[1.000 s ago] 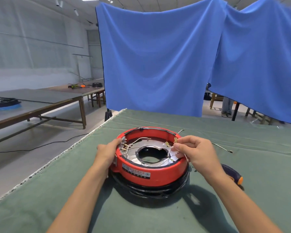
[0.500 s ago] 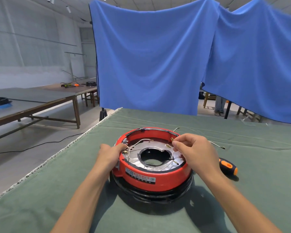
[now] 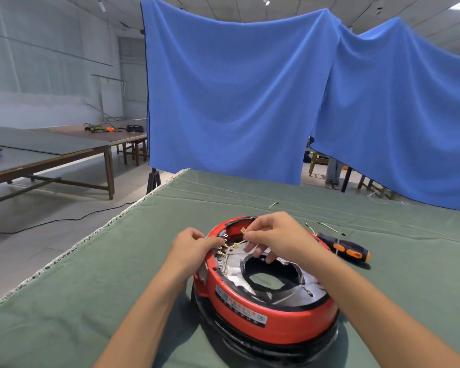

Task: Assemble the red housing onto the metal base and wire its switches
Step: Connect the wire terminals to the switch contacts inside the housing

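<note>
The round red housing [image 3: 271,322] sits on a black ring on the green cloth, with the silver metal base [image 3: 234,264] showing inside it around a dark centre hole. Brass switch terminals [image 3: 221,250] line the housing's inner left wall. My left hand [image 3: 194,248] grips the housing's left rim beside those terminals. My right hand [image 3: 274,236] is over the far side of the housing and pinches a thin wire with a brass connector [image 3: 242,230] between thumb and fingers, just right of the terminals.
A black and orange screwdriver [image 3: 343,247] lies on the cloth to the right of the housing. Loose wires [image 3: 329,228] lie beyond it, another wire [image 3: 273,205] farther back. The table's left edge [image 3: 91,235] runs diagonally. Blue curtains hang behind; other tables stand at left.
My right hand has moved left across the housing with the wire, from the right rim toward the terminals by my left hand. The view shifted, so the housing sits lower right.
</note>
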Demonstrator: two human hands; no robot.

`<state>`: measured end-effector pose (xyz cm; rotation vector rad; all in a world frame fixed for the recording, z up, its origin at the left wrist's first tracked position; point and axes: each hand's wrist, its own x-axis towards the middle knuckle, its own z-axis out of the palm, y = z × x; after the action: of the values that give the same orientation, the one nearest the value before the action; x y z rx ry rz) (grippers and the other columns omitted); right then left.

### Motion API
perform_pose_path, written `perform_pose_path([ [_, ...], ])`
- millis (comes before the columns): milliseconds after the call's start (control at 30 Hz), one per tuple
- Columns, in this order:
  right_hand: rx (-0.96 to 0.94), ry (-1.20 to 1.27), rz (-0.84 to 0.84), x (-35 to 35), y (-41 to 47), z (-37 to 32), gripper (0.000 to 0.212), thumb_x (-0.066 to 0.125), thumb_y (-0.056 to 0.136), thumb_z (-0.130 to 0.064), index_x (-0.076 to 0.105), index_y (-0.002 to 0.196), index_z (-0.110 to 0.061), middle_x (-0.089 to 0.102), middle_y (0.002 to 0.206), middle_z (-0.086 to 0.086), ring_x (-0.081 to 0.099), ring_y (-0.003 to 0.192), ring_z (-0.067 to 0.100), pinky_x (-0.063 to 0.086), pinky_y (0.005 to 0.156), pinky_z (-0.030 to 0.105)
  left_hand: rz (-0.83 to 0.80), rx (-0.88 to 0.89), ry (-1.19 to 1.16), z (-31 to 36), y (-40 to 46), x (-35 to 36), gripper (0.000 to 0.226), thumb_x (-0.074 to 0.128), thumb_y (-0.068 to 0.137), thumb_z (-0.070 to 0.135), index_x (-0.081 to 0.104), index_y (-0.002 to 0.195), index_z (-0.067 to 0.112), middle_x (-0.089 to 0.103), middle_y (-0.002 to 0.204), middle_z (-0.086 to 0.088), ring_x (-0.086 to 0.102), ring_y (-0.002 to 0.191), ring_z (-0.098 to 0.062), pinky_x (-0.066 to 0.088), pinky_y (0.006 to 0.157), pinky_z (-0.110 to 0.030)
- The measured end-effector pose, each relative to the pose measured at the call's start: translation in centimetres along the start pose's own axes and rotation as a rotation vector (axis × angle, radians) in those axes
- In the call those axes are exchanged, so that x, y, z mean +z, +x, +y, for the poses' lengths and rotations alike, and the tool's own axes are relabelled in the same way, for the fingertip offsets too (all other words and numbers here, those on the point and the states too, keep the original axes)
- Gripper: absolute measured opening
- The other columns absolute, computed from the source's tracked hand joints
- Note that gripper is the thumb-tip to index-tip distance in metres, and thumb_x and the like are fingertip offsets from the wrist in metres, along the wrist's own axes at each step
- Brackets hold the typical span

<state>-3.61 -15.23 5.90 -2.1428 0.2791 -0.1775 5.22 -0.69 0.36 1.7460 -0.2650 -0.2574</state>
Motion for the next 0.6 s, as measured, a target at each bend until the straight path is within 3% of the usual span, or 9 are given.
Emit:
perform_pose_path([
  [100, 0.022, -0.063, -0.108, 0.2, 0.1, -0.1, 0.012, 0.064, 0.089, -0.016, 0.066, 0.077, -0.016, 0.069, 0.061, -0.005, 0.060, 0.051, 0.003, 0.046, 0.044, 0.018, -0.031, 0.042, 0.004, 0.0, -0.3, 0.0, 0.032, 0.077, 0.075, 0.025, 0.053, 0.086, 0.007, 0.059, 0.063, -0.006, 0.055, 0.057, -0.022, 0.044, 0.064, -0.034],
  [267, 0.068, -0.092, -0.199, 0.1, 0.2, 0.3, 0.019, 0.059, 0.091, -0.014, 0.067, 0.074, -0.017, 0.068, 0.059, -0.007, 0.062, 0.054, 0.005, 0.045, 0.045, 0.017, -0.071, 0.119, -0.032, -0.1, -0.8, 1.5, 0.029, 0.072, 0.081, 0.028, 0.053, 0.085, 0.006, 0.059, 0.066, -0.010, 0.055, 0.059, -0.022, 0.044, 0.062, -0.034],
  [433, 0.112, -0.037, -0.260, -0.8, 0.4, 1.4, 0.018, 0.056, 0.093, -0.011, 0.067, 0.080, -0.014, 0.069, 0.062, -0.005, 0.062, 0.054, 0.004, 0.043, 0.045, 0.016, -0.038, 0.138, -0.034, -0.3, -0.9, 2.8, 0.026, 0.066, 0.086, 0.030, 0.054, 0.077, 0.008, 0.062, 0.076, -0.016, 0.058, 0.069, -0.024, 0.050, 0.074, -0.046],
  [600, 0.110, 0.010, -0.256, -1.2, 0.2, 2.6, 0.019, 0.056, 0.094, -0.014, 0.069, 0.080, -0.014, 0.071, 0.068, -0.002, 0.062, 0.054, 0.006, 0.044, 0.049, 0.017, -0.039, 0.140, -0.041, -0.3, -0.8, 2.9, 0.026, 0.065, 0.086, 0.028, 0.056, 0.079, 0.005, 0.061, 0.077, -0.017, 0.058, 0.069, -0.025, 0.049, 0.072, -0.043],
])
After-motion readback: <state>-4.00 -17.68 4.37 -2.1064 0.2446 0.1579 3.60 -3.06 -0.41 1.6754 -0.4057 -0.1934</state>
